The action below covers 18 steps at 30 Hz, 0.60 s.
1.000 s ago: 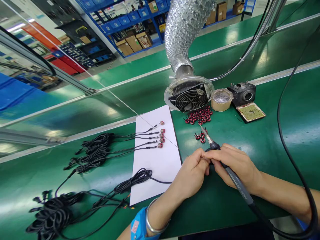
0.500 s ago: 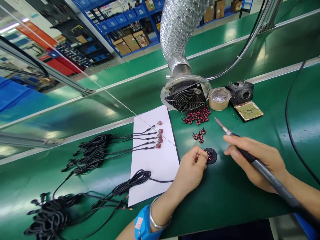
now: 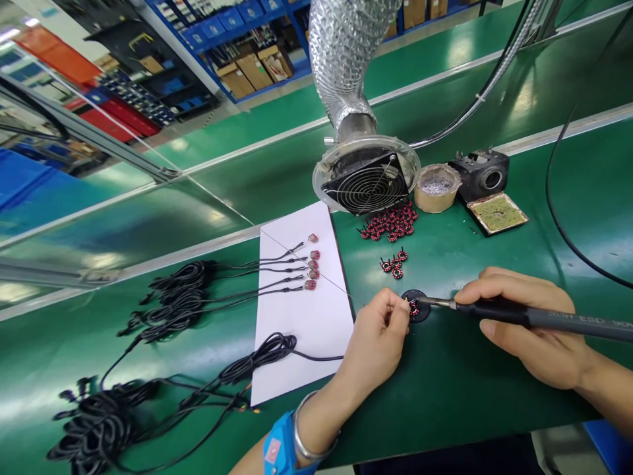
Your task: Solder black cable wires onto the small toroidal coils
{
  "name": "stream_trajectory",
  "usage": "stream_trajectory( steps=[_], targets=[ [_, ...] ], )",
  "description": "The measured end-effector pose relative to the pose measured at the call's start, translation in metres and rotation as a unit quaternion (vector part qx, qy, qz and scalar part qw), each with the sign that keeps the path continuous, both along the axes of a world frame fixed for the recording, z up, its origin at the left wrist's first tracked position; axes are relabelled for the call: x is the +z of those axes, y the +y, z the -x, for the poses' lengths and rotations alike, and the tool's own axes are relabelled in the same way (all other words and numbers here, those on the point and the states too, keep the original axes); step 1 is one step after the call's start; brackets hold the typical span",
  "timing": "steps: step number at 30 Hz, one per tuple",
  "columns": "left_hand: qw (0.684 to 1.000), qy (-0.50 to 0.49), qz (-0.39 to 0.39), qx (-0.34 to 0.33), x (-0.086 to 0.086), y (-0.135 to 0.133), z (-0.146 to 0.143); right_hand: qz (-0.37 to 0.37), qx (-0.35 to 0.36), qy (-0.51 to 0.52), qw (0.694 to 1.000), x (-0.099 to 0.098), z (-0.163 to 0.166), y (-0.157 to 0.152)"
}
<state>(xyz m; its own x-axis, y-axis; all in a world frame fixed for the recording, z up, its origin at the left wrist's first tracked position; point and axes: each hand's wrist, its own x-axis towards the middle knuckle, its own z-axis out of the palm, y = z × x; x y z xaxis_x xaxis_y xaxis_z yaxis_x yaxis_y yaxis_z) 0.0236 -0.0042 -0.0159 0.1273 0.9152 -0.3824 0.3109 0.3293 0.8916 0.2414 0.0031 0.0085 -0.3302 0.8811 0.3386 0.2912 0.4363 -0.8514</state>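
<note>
My left hand (image 3: pixel 378 340) is pinched shut at the edge of a small black round pad (image 3: pixel 418 306), holding something thin that I cannot make out against a red and black coil (image 3: pixel 413 306) on the pad. My right hand (image 3: pixel 531 326) grips a soldering iron (image 3: pixel 499 311), held nearly level, with its metal tip touching that coil from the right. A black cable (image 3: pixel 277 348) runs from under my left hand across a white paper sheet (image 3: pixel 306 323).
A fume extractor fan (image 3: pixel 366 179) on a foil duct stands behind. A heap of red coils (image 3: pixel 390 223), three loose coils (image 3: pixel 394 263), a solder pot (image 3: pixel 436 187), an iron stand with sponge (image 3: pixel 496 212), finished cables (image 3: pixel 198 290) and a cable bundle (image 3: pixel 99 422) lie on the green bench.
My right hand drew away to the right, uncovering the pad and coil, then swung the iron down from pointing up-left to level, its tip now on the coil. My left hand stayed put.
</note>
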Motion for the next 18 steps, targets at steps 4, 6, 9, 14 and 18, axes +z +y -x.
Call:
stream_trajectory(
  steps=[4,6,9,14,18],
  targets=[
    [1.000,0.002,-0.008,0.000,0.0002,-0.0001,-0.0008,0.005,0.005,-0.001,1.000,-0.0005,-0.0009,-0.0003],
    [1.000,0.009,-0.009,-0.003,0.0004,0.0002,-0.0011,0.006,0.006,-0.003,1.000,-0.0003,-0.0010,-0.0003],
    [1.000,0.017,-0.010,-0.006,0.0002,0.0004,-0.0014,0.000,0.011,-0.003,1.000,-0.0002,-0.0008,-0.0001],
    [1.000,0.026,-0.012,-0.011,-0.0008,0.0003,-0.0013,-0.009,0.015,0.001,1.000,-0.0014,0.0012,-0.0015],
    [0.999,0.026,-0.012,-0.014,-0.0013,0.0000,-0.0006,-0.006,0.014,0.008,1.000,-0.0005,0.0035,-0.0038]
  ],
)
